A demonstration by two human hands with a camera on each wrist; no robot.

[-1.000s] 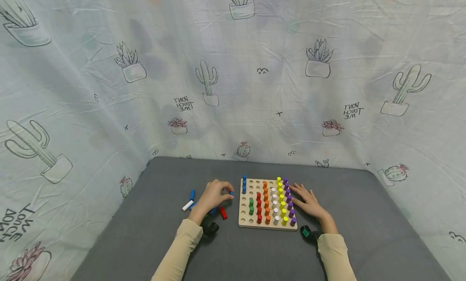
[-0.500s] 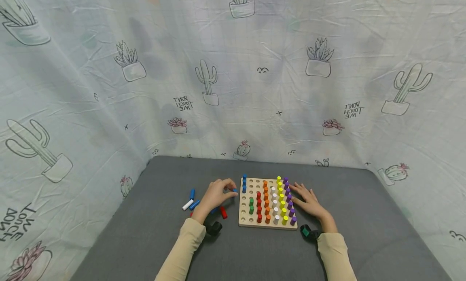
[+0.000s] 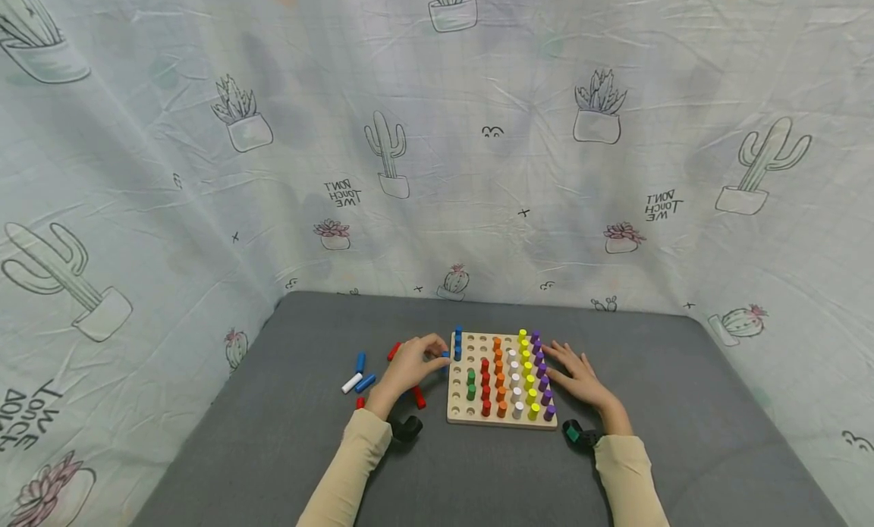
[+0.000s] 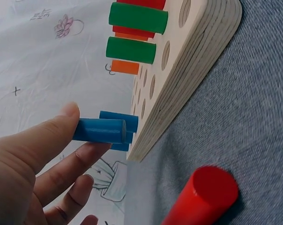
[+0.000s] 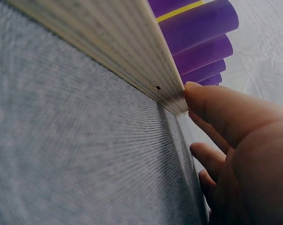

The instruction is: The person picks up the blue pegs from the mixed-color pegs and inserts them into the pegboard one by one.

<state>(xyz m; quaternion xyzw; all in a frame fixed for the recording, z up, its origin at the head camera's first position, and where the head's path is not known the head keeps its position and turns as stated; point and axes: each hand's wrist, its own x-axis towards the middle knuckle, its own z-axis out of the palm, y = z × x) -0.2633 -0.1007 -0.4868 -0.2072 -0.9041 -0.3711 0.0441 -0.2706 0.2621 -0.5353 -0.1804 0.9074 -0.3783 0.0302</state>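
Note:
My left hand [image 3: 408, 364] pinches a blue peg [image 4: 101, 130] between thumb and fingertips, beside the left edge of a wooden pegboard [image 3: 463, 418]. In the left wrist view the peg lies in front of the blue pegs standing in the board, its near end free. Upright pegs fill parts of the columns: blue, green [image 3: 471, 393], red [image 3: 485, 394], orange [image 3: 501, 396], white [image 3: 517, 396], yellow [image 3: 532, 396] and purple [image 3: 547, 398]. At the board's right side lies my right hand [image 3: 580, 379], fingers extended, its thumb touching the edge in the right wrist view.
Left of the board lie loose pegs: a white one [image 3: 351, 383], blue ones [image 3: 360, 362] and red ones [image 3: 419, 396], partly behind the left hand. Black wrist devices [image 3: 407, 428] sit near both cuffs. A printed curtain [image 3: 437, 170] hangs behind the grey table [image 3: 505, 481].
My left hand has moved slightly right with the blue peg, up to the board's left edge. Loose pegs behind it have come into view. The right hand stays put.

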